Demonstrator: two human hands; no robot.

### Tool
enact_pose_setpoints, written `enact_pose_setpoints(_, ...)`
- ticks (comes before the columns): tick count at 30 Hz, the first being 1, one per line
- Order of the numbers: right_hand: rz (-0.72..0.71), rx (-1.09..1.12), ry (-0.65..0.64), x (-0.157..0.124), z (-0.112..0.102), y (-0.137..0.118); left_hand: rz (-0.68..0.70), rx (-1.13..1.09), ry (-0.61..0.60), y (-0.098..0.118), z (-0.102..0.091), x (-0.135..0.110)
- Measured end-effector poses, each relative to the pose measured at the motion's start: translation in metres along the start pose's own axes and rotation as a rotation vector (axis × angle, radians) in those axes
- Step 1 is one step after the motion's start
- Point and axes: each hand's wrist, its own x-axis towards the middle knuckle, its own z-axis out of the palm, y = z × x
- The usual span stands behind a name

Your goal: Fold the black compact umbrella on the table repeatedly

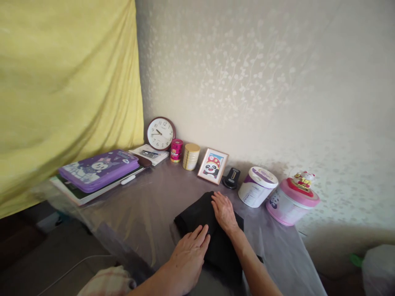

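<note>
A black cloth (pixel 220 250), folded into layers, lies on the table (pixel 135 218) under a clear plastic cover. My left hand (pixel 189 253) rests on its near left part with the fingers stretched out flat. Farther back, my right hand (pixel 224 210) presses flat on the cloth's upper edge, fingers extended. Neither hand grips anything. My forearms hide some of the cloth's near side, so its full outline does not show.
Along the wall stand a round clock (pixel 161 133), a pink can (pixel 176 151), a yellowish jar (pixel 191 157), a framed panda picture (pixel 212 166), a black stand (pixel 231 178), a white tub (pixel 257 187) and a pink-lidded tub (pixel 291 201). A purple case (pixel 100 168) lies on books at left.
</note>
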Motion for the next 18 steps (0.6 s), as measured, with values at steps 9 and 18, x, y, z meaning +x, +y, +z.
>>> enact_pose_setpoints(9, -0.217, 0.300, -0.434, -0.013, -0.016, -0.068, 0.059, 0.042, 0.085, -0.003, 0.005, 0.004)
enact_pose_setpoints(18, -0.170, 0.258, -0.264, -0.023, -0.017, -0.049, 0.043, 0.051, 0.071, -0.009, 0.007, 0.007)
